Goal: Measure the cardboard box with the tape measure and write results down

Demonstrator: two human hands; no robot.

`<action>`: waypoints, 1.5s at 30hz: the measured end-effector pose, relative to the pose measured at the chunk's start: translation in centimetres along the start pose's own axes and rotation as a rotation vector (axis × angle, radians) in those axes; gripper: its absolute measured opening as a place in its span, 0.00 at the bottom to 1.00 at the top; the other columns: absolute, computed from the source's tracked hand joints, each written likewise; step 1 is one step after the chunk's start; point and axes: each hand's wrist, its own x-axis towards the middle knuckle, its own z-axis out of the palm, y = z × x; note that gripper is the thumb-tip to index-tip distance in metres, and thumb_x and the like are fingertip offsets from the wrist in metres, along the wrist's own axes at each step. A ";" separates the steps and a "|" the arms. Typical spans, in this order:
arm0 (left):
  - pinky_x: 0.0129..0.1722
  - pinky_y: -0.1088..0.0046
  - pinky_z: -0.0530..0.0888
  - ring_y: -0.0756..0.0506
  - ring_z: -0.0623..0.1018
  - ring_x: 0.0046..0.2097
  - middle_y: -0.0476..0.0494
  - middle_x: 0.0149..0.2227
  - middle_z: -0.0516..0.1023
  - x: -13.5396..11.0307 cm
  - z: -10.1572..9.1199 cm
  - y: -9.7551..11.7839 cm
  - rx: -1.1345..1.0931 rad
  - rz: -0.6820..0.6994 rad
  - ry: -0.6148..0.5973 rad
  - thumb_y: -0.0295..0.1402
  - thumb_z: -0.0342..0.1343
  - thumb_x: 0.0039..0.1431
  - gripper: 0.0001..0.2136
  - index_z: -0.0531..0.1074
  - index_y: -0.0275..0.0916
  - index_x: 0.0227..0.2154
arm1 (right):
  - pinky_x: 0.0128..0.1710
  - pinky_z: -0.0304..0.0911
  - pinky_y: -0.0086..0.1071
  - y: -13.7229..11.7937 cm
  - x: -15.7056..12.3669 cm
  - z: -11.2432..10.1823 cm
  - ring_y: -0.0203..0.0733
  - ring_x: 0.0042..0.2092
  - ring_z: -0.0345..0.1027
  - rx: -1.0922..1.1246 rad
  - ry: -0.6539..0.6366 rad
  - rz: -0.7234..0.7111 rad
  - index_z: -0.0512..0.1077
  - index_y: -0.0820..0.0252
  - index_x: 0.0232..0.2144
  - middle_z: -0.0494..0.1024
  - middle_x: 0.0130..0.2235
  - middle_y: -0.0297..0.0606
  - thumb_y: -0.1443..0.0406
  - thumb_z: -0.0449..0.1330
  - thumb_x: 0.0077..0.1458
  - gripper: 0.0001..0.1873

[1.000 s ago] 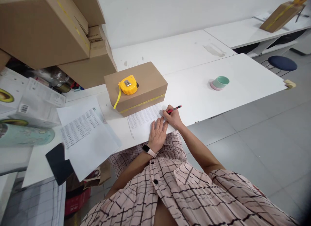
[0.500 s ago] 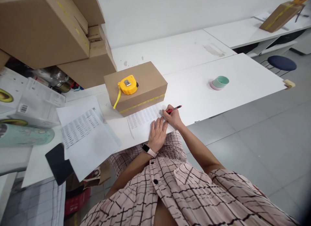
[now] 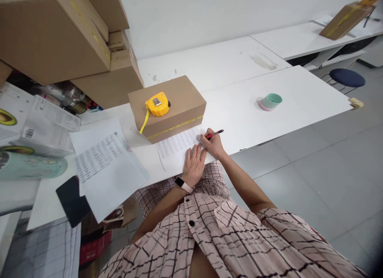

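My right hand (image 3: 213, 144) is closed round a red pen (image 3: 216, 133), its tip down on a printed sheet (image 3: 176, 146) at the near edge of the white table (image 3: 245, 110). My left hand (image 3: 194, 164) lies flat on that sheet with fingers stretched out, a watch on its wrist. Just beyond the sheet stands a brown cardboard box (image 3: 176, 106) with a yellow tape measure (image 3: 158, 104) on top, its tape hanging over the front.
More printed sheets (image 3: 101, 162) and a black phone (image 3: 72, 200) lie to the left. Stacked cardboard boxes (image 3: 60, 34) and white cartons (image 3: 36, 126) fill the far left. A green and pink tape roll (image 3: 271, 101) sits to the right. A blue stool (image 3: 347, 76) stands far right.
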 end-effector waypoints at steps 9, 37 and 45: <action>0.69 0.49 0.56 0.33 0.57 0.72 0.29 0.72 0.54 0.0 -0.2 0.0 -0.004 0.004 -0.019 0.33 0.45 0.69 0.27 0.57 0.32 0.68 | 0.27 0.51 0.32 0.2 0.0 0.1 0.35 0.25 0.52 0.005 0.004 0.008 0.58 0.54 0.22 0.60 0.20 0.27 0.59 0.60 0.55 0.16; 0.70 0.49 0.55 0.32 0.57 0.72 0.30 0.73 0.52 0.0 0.0 -0.1 -0.047 0.001 -0.028 0.31 0.51 0.66 0.29 0.57 0.32 0.69 | 0.41 0.62 0.38 1.4 0.7 -3.3 0.47 0.43 0.64 -0.413 0.187 -0.204 0.68 0.55 0.38 0.73 0.40 0.42 0.63 0.53 0.62 0.05; 0.66 0.51 0.63 0.34 0.64 0.68 0.30 0.68 0.64 0.2 -3.7 -2.0 -0.383 -0.004 0.219 0.38 0.60 0.62 0.26 0.65 0.36 0.61 | 0.48 0.59 0.42 3.6 1.6 -6.2 0.53 0.47 0.61 -0.923 0.141 -0.208 0.73 0.61 0.52 0.73 0.45 0.50 0.73 0.45 0.62 0.23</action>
